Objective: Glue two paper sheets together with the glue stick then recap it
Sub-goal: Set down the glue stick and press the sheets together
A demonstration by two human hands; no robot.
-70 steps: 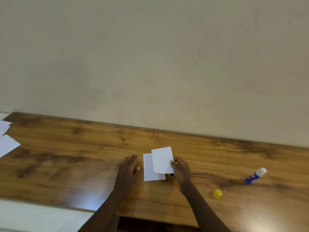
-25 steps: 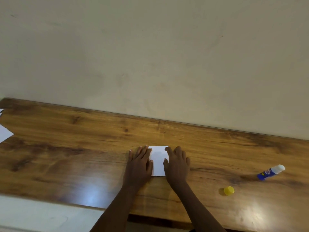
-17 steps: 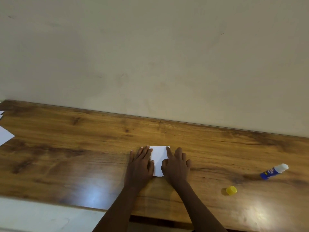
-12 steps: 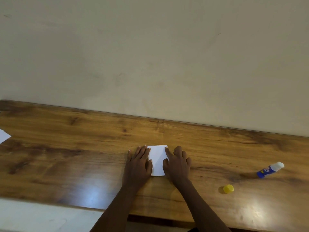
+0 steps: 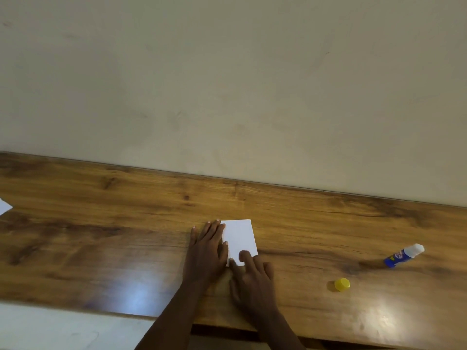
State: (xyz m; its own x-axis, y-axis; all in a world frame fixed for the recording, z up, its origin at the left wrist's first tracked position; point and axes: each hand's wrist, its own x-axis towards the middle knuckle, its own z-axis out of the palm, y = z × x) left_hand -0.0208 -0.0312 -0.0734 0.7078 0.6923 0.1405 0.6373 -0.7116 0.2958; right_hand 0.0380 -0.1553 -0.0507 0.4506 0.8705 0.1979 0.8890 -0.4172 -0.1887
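A small white stack of paper sheets (image 5: 240, 238) lies flat on the wooden table (image 5: 101, 236), one sheet over the other. My left hand (image 5: 207, 251) rests flat with spread fingers along the paper's left edge. My right hand (image 5: 252, 279) is at the paper's near edge, only its fingertips touching the sheet. A blue glue stick (image 5: 404, 255) with its white tip bare lies on its side at the far right. Its yellow cap (image 5: 342, 284) sits apart from it, nearer the table's front edge.
A corner of another white sheet (image 5: 4, 205) shows at the far left edge. A plain wall (image 5: 227, 84) rises behind the table. The table's front edge (image 5: 75, 305) runs close to my arms.
My right hand has slid back toward me off the paper's right side, leaving more of the sheet uncovered. My left hand stays in place.
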